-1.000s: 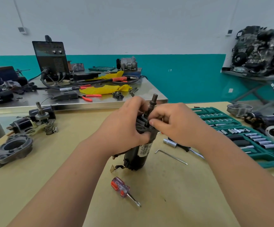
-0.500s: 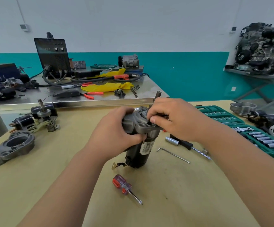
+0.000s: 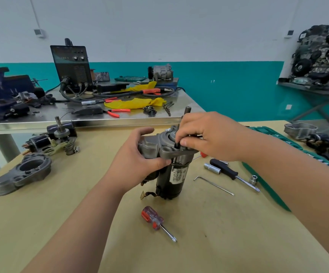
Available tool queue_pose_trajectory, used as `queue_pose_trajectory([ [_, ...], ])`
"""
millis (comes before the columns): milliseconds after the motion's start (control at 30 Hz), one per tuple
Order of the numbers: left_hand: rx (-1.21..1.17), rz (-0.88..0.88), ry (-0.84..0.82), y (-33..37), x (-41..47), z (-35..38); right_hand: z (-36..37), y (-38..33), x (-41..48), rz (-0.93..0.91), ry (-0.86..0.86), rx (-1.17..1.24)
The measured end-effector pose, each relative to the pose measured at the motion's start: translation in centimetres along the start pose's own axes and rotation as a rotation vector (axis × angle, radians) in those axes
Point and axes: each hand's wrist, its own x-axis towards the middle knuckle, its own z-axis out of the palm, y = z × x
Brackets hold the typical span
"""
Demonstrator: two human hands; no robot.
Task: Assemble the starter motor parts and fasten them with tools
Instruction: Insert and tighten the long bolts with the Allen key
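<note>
The motor [image 3: 171, 180] stands on end in the middle of the table [image 3: 61, 223], black body down, grey housing [image 3: 155, 146] on top and the shaft [image 3: 187, 113] poking up at the far side. The left hand [image 3: 138, 162] clamps the housing from the near left, thumb tucked under the flange and fingers curled over the far side. A second ago it was wrapped high over the top and hid most of the housing, which now shows plainly. The right hand [image 3: 212, 138] pinches a small dark bolt [image 3: 177, 145] between thumb and forefinger at a hole in the flange, with a thin shank showing just below. A second ago those fingers were bunched higher, by the shaft. The motor leaned more then and is closer to upright now. The tools lie where they lay. The screwdriver [image 3: 153, 217] is in front of the motor and the Allen key [image 3: 212, 183] to its right. Beyond the key is the black driver [image 3: 228, 172], with a socket [image 3: 212, 168] just beside its handle. The green tray [image 3: 266, 186] runs along the right edge, partly behind the right forearm. A spare casting [image 3: 22, 172] lies at the left, with loose parts [image 3: 59, 134] behind it, near the steel bench [image 3: 100, 121].
</note>
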Motion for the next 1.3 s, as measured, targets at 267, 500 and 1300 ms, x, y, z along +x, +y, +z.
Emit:
queue_pose_trajectory([
  [267,-0.036,-0.010,-0.059,0.0,0.4,-0.5,-0.7,-0.7,0.8,-0.110,-0.083,-0.286],
  [500,-0.057,-0.015,-0.083,-0.3,0.9,-0.4,-1.0,-1.0,0.8,-0.179,-0.085,-0.365],
  [1300,-0.038,-0.030,-0.015,-0.8,0.1,-0.6,2.3,-2.7,-0.5,0.185,0.271,0.036],
])
